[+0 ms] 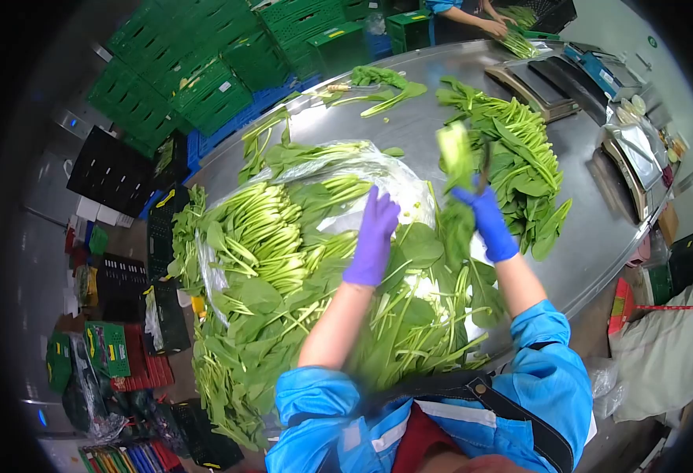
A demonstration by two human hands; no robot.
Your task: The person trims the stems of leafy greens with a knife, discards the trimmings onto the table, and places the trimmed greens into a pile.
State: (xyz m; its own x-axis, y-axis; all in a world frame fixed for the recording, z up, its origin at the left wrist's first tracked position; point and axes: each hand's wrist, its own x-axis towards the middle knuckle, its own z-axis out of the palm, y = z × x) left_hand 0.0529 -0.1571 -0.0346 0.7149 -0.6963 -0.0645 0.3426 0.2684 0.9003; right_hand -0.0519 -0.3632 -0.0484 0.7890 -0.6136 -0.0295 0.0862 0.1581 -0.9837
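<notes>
My left hand (pixel 377 236), in a purple glove, hovers over the leafy greens with its fingers apart and nothing in them. A blurred bunch of leafy greens (pixel 457 154) stands on end at my right hand (pixel 488 221), stems up and leaves down, with the gloved fingers across its middle. From the same hand a dark, narrow blade, seemingly a knife (pixel 485 167), points upward. Loose greens (pixel 409 315) are heaped beneath both hands. To the left, many greens (pixel 263 232) lie stems together on a clear plastic sheet (pixel 409 183).
Trimmed greens (pixel 520 150) are stacked in a row on the metal table (pixel 590 193), right of my right hand. Scales (pixel 535 87) line its right edge. Another person's hand (pixel 494 28) handles greens at the far end. Green crates (pixel 204 87) rise behind the left side.
</notes>
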